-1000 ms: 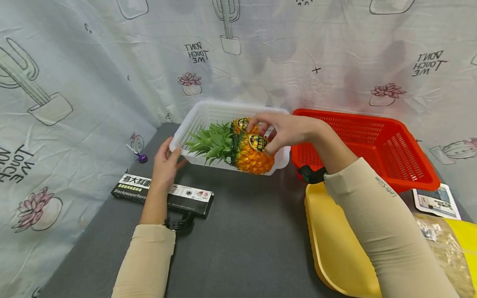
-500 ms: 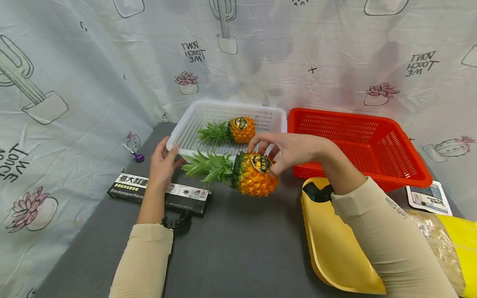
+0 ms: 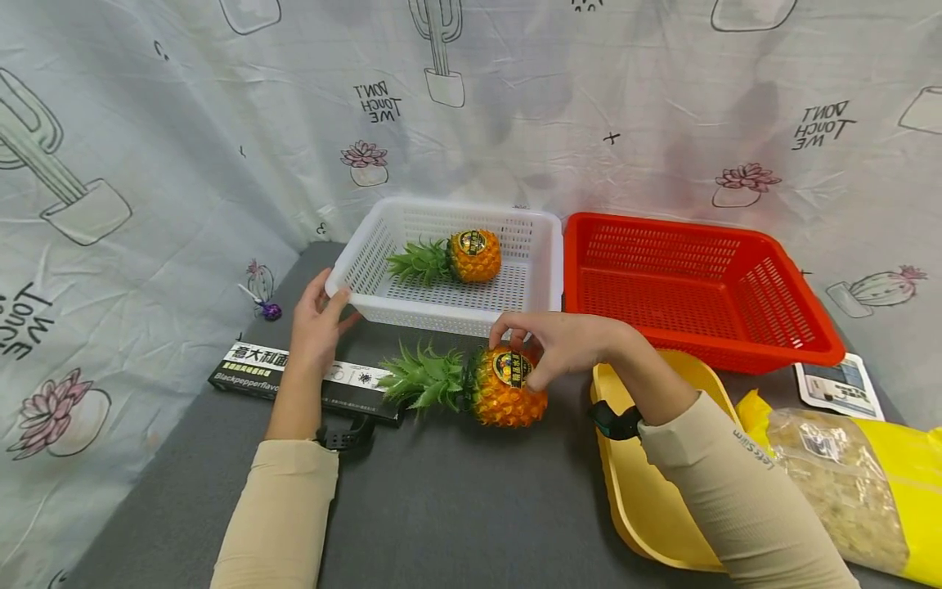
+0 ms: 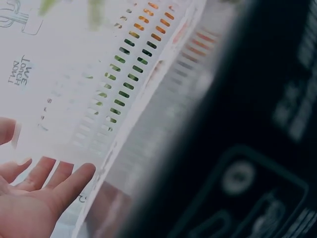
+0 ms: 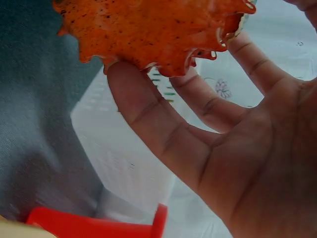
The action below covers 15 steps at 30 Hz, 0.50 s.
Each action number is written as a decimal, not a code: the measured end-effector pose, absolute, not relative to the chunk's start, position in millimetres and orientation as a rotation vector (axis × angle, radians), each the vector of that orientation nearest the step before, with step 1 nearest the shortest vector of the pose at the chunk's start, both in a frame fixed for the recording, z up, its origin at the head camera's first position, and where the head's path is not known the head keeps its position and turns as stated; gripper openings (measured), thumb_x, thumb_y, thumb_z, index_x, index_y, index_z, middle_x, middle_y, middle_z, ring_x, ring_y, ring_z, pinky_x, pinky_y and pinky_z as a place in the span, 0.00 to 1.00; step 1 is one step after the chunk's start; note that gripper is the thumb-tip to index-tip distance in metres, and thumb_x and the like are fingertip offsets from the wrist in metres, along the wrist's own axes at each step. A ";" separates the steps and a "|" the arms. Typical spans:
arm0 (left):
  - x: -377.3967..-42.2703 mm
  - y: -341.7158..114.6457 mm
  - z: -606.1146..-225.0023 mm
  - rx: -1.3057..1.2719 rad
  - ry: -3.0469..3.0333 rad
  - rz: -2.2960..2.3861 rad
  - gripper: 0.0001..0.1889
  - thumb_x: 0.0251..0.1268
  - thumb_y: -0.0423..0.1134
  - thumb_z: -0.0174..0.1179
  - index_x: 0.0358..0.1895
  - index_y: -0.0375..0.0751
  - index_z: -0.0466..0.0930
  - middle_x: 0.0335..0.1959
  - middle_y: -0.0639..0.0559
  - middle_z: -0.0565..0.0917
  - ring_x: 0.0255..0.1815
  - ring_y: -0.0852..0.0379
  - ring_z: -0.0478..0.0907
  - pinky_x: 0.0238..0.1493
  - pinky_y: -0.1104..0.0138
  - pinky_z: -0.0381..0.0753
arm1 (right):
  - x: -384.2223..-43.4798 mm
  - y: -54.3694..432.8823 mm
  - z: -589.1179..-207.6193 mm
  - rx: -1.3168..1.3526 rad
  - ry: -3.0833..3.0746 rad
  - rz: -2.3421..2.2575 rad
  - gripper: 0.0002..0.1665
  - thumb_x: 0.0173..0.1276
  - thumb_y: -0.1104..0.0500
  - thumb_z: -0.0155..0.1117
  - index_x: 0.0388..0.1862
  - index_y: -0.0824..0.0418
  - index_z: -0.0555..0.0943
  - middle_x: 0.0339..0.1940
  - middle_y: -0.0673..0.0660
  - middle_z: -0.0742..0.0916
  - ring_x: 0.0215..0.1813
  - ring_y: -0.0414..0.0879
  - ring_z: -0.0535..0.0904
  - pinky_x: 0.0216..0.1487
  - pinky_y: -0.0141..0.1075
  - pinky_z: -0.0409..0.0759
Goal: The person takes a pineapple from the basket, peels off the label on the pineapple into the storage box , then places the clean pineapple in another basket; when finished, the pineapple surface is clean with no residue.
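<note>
In the head view my right hand [image 3: 562, 348] grips an orange pineapple [image 3: 511, 393] from above, over the table in front of the white basket [image 3: 441, 315]. Its green crown points left and a dark label shows on its top. The right wrist view has my fingers [image 5: 148, 109] against the knobbly orange skin of this pineapple [image 5: 143, 34]. My left hand [image 3: 316, 323] holds the white basket at its left front corner, thumb on the rim. A second pineapple [image 3: 474, 258] lies on its side inside that basket, crown to the left.
A red basket [image 3: 706, 348] stands right of the white one. A yellow tray [image 3: 648, 507] lies below my right forearm. A black spaghetti box [image 3: 246, 372] lies under my left wrist. Farther right are a yellow-clear bag [image 3: 839, 470] and a printed packet [image 3: 842, 388]; a purple lollipop [image 3: 271, 312] is at left.
My right hand has lifted a pineapple out of the white basket and brought it toward me, down near the table. The other pineapple stays inside. My left hand keeps its place on the basket corner.
</note>
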<state>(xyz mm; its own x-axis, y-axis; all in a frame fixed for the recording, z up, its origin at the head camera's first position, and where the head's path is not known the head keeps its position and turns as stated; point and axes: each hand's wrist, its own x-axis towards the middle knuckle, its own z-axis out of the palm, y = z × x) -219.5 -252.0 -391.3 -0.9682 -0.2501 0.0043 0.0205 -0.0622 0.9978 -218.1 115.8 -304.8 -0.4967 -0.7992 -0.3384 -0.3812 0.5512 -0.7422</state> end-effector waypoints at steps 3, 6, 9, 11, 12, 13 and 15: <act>-220.0 -252.6 -390.8 0.253 -1.993 -2.178 0.32 0.83 0.38 0.51 0.84 0.52 0.53 0.81 0.42 0.61 0.81 0.43 0.61 0.73 0.49 0.71 | -217.5 115.0 -310.0 -0.972 2.094 -0.778 0.36 0.55 0.64 0.69 0.63 0.53 0.71 0.49 0.59 0.79 0.43 0.51 0.77 0.46 0.42 0.79; -220.4 -253.7 -391.8 0.256 -1.975 -2.205 0.32 0.82 0.39 0.52 0.83 0.54 0.55 0.81 0.42 0.62 0.80 0.43 0.62 0.73 0.48 0.71 | -216.8 114.5 -312.1 -0.986 2.090 -0.773 0.35 0.54 0.65 0.69 0.63 0.53 0.71 0.46 0.59 0.78 0.42 0.51 0.75 0.44 0.41 0.77; -219.6 -255.6 -393.1 0.266 -1.927 -2.264 0.32 0.81 0.40 0.55 0.83 0.54 0.57 0.80 0.43 0.63 0.77 0.46 0.67 0.75 0.47 0.69 | -215.4 115.4 -313.8 -0.984 2.102 -0.754 0.36 0.54 0.65 0.69 0.63 0.52 0.71 0.48 0.59 0.78 0.43 0.50 0.75 0.44 0.40 0.77; -218.7 -257.0 -393.1 0.278 -1.896 -2.303 0.33 0.80 0.40 0.57 0.82 0.54 0.58 0.78 0.45 0.66 0.72 0.49 0.71 0.75 0.47 0.68 | -213.4 117.1 -314.5 -0.964 2.108 -0.742 0.36 0.54 0.66 0.69 0.63 0.52 0.71 0.50 0.59 0.78 0.44 0.51 0.75 0.44 0.40 0.78; -217.9 -258.0 -392.5 0.282 -1.880 -2.327 0.33 0.79 0.40 0.58 0.82 0.54 0.58 0.76 0.46 0.67 0.70 0.52 0.73 0.76 0.46 0.67 | -212.5 118.5 -315.5 -0.953 2.115 -0.734 0.36 0.54 0.66 0.69 0.63 0.52 0.71 0.51 0.59 0.78 0.45 0.51 0.75 0.44 0.40 0.78; -217.5 -258.9 -391.7 0.284 -1.867 -2.348 0.33 0.79 0.39 0.58 0.82 0.54 0.59 0.74 0.49 0.68 0.67 0.54 0.74 0.76 0.46 0.67 | -211.7 120.1 -316.4 -0.944 2.124 -0.727 0.36 0.54 0.66 0.69 0.63 0.52 0.71 0.52 0.59 0.78 0.46 0.52 0.75 0.43 0.40 0.78; -216.3 -261.8 -389.2 0.284 -1.868 -2.373 0.33 0.79 0.39 0.58 0.82 0.54 0.59 0.69 0.53 0.70 0.63 0.58 0.75 0.76 0.47 0.67 | -210.0 124.0 -318.3 -0.921 2.138 -0.718 0.37 0.54 0.67 0.70 0.63 0.52 0.71 0.53 0.60 0.78 0.48 0.54 0.75 0.42 0.40 0.78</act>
<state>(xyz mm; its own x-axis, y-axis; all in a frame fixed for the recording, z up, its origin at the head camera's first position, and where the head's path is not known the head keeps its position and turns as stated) -216.3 -261.8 -389.2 -0.9766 -0.2000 -0.0794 -0.0302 -0.2380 0.9708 -210.0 124.0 -318.3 -0.5099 -0.7753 -0.3728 -0.3933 0.5955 -0.7005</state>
